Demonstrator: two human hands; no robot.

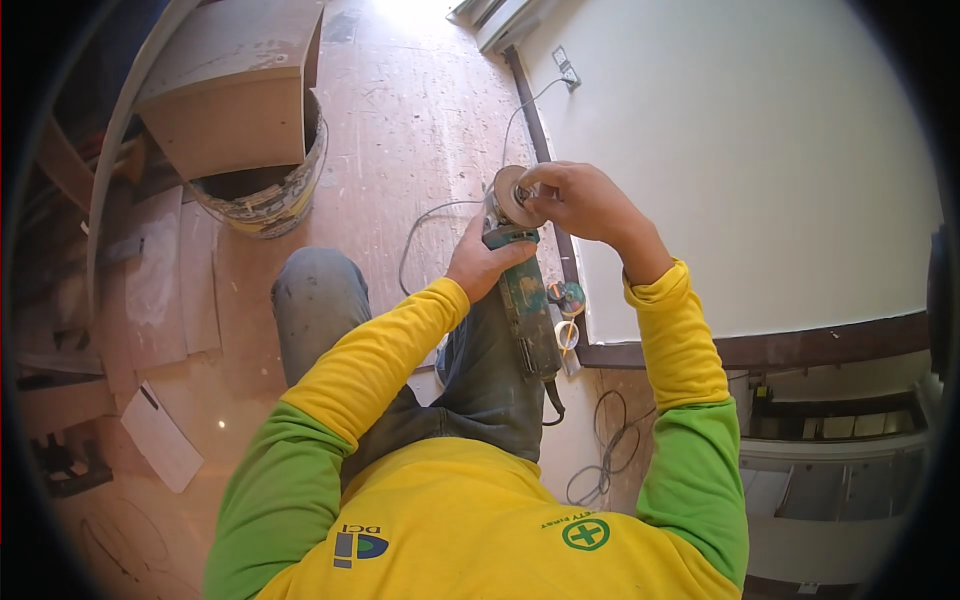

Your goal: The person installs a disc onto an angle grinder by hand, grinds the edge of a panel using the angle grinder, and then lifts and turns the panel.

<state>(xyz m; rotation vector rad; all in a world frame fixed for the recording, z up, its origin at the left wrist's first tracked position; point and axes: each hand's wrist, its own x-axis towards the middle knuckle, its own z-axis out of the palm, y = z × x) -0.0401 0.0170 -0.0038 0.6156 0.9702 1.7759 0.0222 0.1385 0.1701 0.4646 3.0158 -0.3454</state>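
Note:
My left hand is wrapped around the head end of a teal and dark angle grinder, which lies along my right thigh. The grinder's round brown disc faces up at its far end. My right hand is at the disc, its fingers bent and closed around the dark lock nut at the centre. Those fingers partly cover the nut and the disc's right side. A black cord leaves the grinder's rear end.
A stained bucket with a wooden box over it stands at the left. Rolls of tape lie beside my right leg. A cord runs to a wall outlet; more cable is coiled behind. Boards lie at left.

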